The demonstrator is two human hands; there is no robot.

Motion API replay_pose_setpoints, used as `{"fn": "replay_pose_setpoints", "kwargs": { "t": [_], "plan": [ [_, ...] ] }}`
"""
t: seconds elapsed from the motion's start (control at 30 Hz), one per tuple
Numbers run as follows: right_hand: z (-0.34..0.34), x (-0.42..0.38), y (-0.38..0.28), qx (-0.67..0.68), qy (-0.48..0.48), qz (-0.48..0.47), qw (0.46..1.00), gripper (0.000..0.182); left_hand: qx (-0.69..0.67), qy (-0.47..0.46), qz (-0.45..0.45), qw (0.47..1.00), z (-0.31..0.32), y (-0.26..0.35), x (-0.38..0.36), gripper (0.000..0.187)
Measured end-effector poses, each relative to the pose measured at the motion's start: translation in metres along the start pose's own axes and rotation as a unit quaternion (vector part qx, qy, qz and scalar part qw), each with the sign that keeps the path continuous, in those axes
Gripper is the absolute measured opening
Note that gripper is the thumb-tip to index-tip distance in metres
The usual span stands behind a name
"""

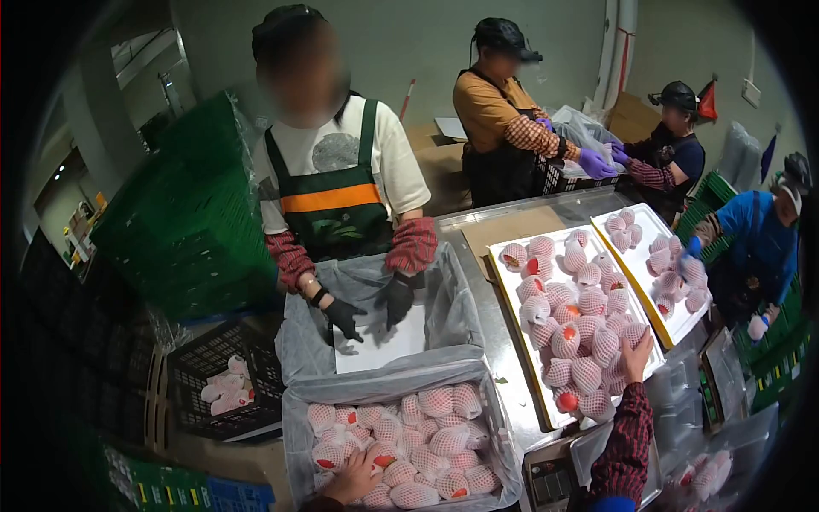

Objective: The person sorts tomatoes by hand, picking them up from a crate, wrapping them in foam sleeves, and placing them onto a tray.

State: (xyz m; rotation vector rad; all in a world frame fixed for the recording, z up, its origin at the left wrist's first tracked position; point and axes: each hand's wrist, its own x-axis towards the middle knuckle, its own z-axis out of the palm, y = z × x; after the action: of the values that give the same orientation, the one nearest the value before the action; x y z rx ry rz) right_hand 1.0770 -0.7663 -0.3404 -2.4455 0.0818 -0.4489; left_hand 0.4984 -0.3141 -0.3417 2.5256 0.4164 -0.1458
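My left hand point(354, 480) lies over a lined crate point(287, 427), fingers stretched across the reddish fruits in pink-and-white foam nets point(448, 439) that fill it. To the right, my right hand point(636, 357) curls its fingers round a foam-netted fruit point(634, 334) at the edge of a white tray point(505, 277). Many more netted fruits point(589, 328) lie heaped on that tray, some showing red or orange through the nets. The exact kind of fruit is hidden by the nets. My palms are mostly out of sight.
Opposite me, a person in black gloves point(397, 300) reaches into another lined crate point(461, 320). A second fruit tray point(636, 256) stands beside mine, near a person in blue point(751, 235). Two people handle a lined crate point(580, 175) behind. A black basket point(192, 375) sits low left.
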Motion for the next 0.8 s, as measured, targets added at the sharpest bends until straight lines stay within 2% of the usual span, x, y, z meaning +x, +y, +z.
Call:
{"fn": "replay_pose_setpoints", "kwargs": {
  "t": [0.07,0.1,0.13,0.17,0.2,0.27,0.37,0.4,0.47,0.57,0.63,0.73,0.77,0.8],
  "plan": [
    [-0.019,-0.006,-0.012,-0.047,0.001,-0.024,0.999,0.084,-0.06,-0.024,-0.023,0.998,0.016,-0.01,-0.002,0.079],
    [-0.028,-0.01,-0.022,-0.091,0.005,-0.049,0.995,0.08,-0.066,-0.02,-0.026,0.997,0.016,-0.008,-0.002,0.079],
    [-0.034,-0.021,-0.035,-0.085,0.06,-0.083,0.991,0.069,-0.056,-0.052,-0.062,0.995,0.011,-0.001,0.0,0.081],
    [-0.035,-0.029,-0.043,-0.069,0.089,-0.122,0.986,0.062,-0.046,-0.081,-0.098,0.991,0.006,0.005,0.002,0.082],
    [-0.039,-0.042,-0.058,-0.01,0.075,-0.163,0.984,0.059,-0.053,-0.071,-0.106,0.99,0.001,0.014,0.003,0.082],
    [-0.052,-0.085,-0.105,0.079,0.043,-0.221,0.971,0.052,-0.036,-0.106,-0.192,0.975,-0.007,0.027,0.006,0.085],
    [-0.064,-0.161,-0.176,0.206,-0.049,-0.238,0.948,0.045,-0.031,-0.065,-0.21,0.975,0.016,0.003,-0.002,0.083],
    [-0.066,-0.185,-0.197,0.206,-0.053,-0.244,0.946,0.043,-0.036,-0.058,-0.209,0.975,0.021,-0.008,0.0,0.083],
    [-0.068,-0.229,-0.227,0.219,-0.078,-0.256,0.938,0.038,0.0,-0.127,-0.147,0.981,0.026,-0.028,0.003,0.083],
    [-0.065,-0.281,-0.261,0.202,-0.105,-0.319,0.92,0.031,-0.042,-0.123,-0.151,0.98,0.035,-0.045,0.005,0.082],
    [-0.074,-0.312,-0.293,0.267,-0.171,-0.299,0.9,0.03,-0.061,-0.108,-0.145,0.982,0.03,-0.046,0.0,0.084],
    [-0.083,-0.353,-0.317,0.304,-0.311,-0.211,0.875,0.032,-0.091,-0.08,-0.162,0.979,0.0,-0.027,-0.015,0.084],
    [-0.087,-0.363,-0.323,0.266,-0.222,-0.34,0.874,0.021,-0.081,0.009,-0.148,0.986,-0.005,-0.021,-0.019,0.077],
    [-0.084,-0.372,-0.321,0.271,-0.258,-0.35,0.859,0.025,-0.071,0.097,-0.135,0.983,-0.01,-0.017,-0.021,0.071]
  ]
}}
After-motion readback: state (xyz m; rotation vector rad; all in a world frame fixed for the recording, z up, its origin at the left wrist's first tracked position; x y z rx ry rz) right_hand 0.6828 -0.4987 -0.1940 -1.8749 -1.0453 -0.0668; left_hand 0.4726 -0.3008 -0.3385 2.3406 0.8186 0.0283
